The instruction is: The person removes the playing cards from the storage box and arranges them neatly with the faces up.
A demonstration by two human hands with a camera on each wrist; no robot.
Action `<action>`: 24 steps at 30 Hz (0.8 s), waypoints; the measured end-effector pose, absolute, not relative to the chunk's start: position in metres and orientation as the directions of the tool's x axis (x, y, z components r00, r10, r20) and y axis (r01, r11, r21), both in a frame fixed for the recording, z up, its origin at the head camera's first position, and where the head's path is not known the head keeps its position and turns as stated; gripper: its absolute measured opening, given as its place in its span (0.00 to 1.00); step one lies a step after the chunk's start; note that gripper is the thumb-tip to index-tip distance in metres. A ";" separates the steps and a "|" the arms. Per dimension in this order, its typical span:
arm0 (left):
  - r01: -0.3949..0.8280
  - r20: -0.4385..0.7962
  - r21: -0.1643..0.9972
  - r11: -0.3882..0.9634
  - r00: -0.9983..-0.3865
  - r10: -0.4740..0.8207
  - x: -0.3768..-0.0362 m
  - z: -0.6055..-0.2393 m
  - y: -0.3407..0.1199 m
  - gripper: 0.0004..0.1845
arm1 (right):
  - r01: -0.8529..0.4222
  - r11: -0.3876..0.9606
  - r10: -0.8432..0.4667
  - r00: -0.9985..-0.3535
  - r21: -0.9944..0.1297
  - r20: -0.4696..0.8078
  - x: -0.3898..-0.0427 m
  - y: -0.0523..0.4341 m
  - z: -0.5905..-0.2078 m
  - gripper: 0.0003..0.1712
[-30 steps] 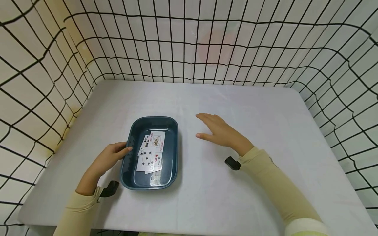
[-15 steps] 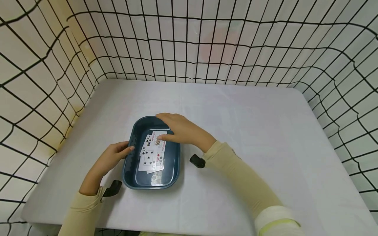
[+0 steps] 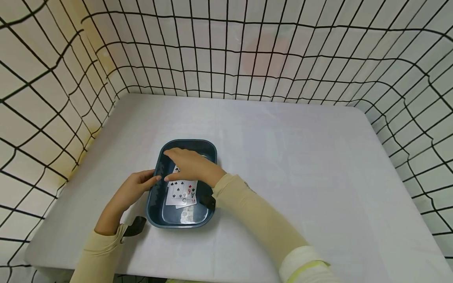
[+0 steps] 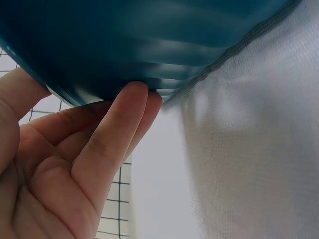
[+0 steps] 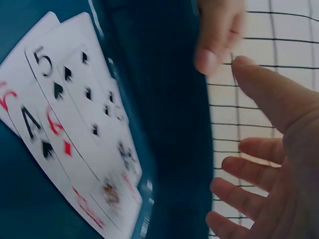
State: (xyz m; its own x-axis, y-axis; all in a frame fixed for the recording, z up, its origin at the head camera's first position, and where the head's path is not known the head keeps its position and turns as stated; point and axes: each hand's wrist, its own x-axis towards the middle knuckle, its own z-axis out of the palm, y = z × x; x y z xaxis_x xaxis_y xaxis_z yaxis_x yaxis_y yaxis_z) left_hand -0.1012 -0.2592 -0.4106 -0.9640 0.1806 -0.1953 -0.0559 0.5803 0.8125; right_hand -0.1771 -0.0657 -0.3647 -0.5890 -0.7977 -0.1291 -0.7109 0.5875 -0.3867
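Both hands are at the dark teal rounded plastic tray (image 3: 209, 149), which sits on the white cloth-covered counter (image 3: 301, 157) toward its 8 o'clock side. My left hand (image 3: 132, 188) rests against the tray's 9 o'clock rim; only the left wrist view shows my straight fingers (image 4: 117, 134) pressing its ribbed outer wall. My right hand (image 3: 189, 165) hovers over the tray's far half, fingers spread and clamped on nothing. From the head view it hides part of the fanned playing cards (image 3: 181, 192); the right wrist view shows them (image 5: 75, 124) lying face up on the tray floor, overlapping: a five of spades on top, an ace and a red six beneath.
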 end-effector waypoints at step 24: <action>-0.072 -0.191 0.824 0.562 -0.969 0.155 -0.100 -0.413 -0.260 0.29 | -0.676 0.723 -0.686 -0.675 -0.144 -0.272 -0.166 -0.089 -0.406 0.46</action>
State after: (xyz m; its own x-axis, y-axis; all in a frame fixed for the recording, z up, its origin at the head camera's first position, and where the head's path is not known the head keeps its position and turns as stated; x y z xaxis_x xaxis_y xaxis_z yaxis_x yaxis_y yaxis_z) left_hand -0.0999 -0.2597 -0.4130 -0.9693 0.1552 -0.1905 -0.0721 0.5618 0.8241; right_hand -0.1660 -0.0887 -0.4056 -0.6751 -0.6859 -0.2717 -0.6761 0.7226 -0.1439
